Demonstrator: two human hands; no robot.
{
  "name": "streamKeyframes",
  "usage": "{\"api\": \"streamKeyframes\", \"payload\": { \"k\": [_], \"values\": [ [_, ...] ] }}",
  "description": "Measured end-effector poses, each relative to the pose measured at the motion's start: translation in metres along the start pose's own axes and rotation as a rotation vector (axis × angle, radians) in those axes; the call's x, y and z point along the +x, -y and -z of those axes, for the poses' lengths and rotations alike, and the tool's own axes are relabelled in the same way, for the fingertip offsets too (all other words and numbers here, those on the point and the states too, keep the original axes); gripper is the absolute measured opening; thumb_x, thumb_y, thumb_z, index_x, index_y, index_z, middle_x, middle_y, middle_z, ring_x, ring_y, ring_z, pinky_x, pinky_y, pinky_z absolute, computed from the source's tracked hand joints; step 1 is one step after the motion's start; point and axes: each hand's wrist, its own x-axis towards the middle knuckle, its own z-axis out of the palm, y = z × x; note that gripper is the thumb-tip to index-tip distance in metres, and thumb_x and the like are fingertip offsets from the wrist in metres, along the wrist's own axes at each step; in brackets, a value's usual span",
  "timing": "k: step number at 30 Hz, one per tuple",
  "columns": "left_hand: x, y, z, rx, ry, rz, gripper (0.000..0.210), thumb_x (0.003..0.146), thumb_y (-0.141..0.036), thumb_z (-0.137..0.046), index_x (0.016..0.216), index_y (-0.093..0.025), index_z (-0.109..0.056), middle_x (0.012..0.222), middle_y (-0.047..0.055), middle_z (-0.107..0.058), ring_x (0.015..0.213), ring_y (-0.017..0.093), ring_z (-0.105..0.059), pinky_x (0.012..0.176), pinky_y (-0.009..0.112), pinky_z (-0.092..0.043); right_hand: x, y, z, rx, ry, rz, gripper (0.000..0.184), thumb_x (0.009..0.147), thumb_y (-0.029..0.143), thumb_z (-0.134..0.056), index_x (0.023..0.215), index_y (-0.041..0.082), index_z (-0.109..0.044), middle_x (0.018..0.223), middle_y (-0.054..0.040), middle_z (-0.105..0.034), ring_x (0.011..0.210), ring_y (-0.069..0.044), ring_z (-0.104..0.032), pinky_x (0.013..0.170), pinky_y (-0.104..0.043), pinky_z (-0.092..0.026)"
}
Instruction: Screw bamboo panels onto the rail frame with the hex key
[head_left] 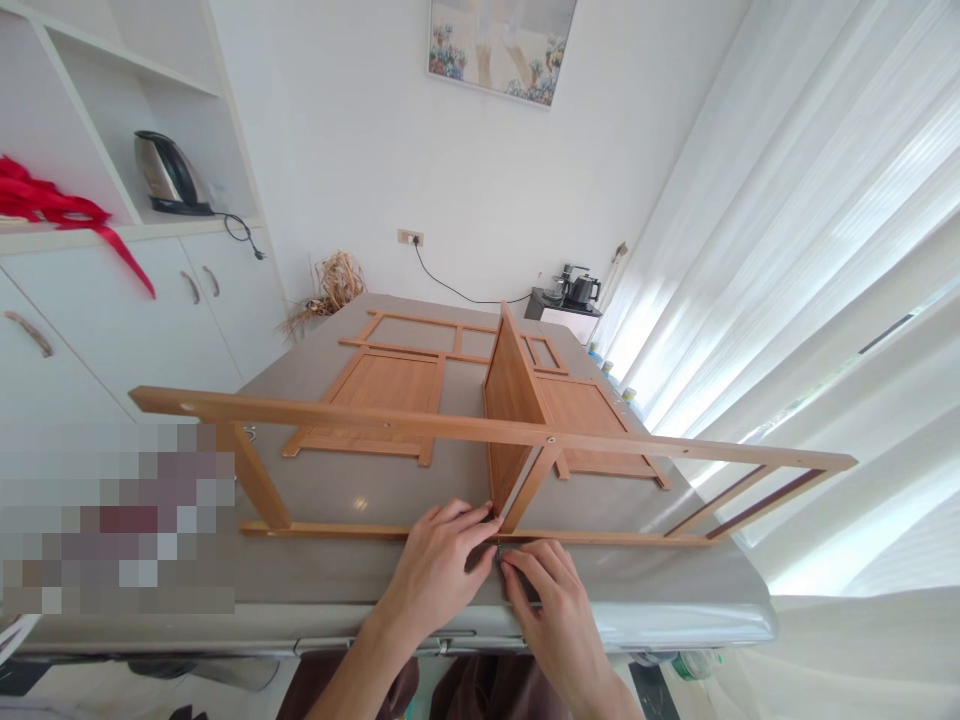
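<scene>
A long wooden frame (442,425) stands on its side across the near part of the table, with an upright wooden panel (517,385) meeting it near the middle. My left hand (442,560) grips the frame's lower rail at that joint, fingers on the panel side and thumb on the near side. Just right of it, my right hand (551,595) pinches a small, thin metal screw (500,550) at the near face of the lower rail. The screw's tip is too small to make out. A screw head (551,440) shows in the upper rail above.
Two wooden panels with legs, one left (386,400) and one right (596,420), lie flat on the grey table (322,490) behind the frame. Slimmer frames (420,333) lie farther back. A blurred patch covers the left edge. White curtains (750,250) hang at right.
</scene>
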Motion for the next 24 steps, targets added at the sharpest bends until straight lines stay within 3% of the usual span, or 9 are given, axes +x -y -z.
{"api": "streamKeyframes", "payload": {
  "k": [10, 24],
  "values": [
    [0.0, -0.001, 0.003, 0.009, 0.003, -0.005, 0.028, 0.092, -0.021, -0.062, 0.119, -0.029, -0.067, 0.128, -0.002, -0.068, 0.106, 0.02, -0.061, 0.09, 0.039, -0.053, -0.004, -0.003, 0.006, -0.016, 0.102, 0.034, 0.021, 0.1, 0.012, -0.045, 0.104, 0.023, -0.063, 0.095, -0.0057, -0.06, 0.088, -0.019, -0.056, 0.079, -0.033, -0.049],
    [0.0, 0.002, 0.002, 0.013, 0.035, 0.002, 0.028, 0.095, -0.023, -0.06, 0.122, -0.029, -0.066, 0.131, -0.004, -0.067, 0.108, 0.019, -0.06, 0.091, 0.039, -0.052, 0.0, 0.001, 0.012, -0.214, 0.1, 0.097, 0.022, 0.098, 0.01, -0.046, 0.104, 0.021, -0.064, 0.095, -0.0062, -0.058, 0.085, -0.02, -0.053, 0.076, -0.033, -0.046]
  ]
}}
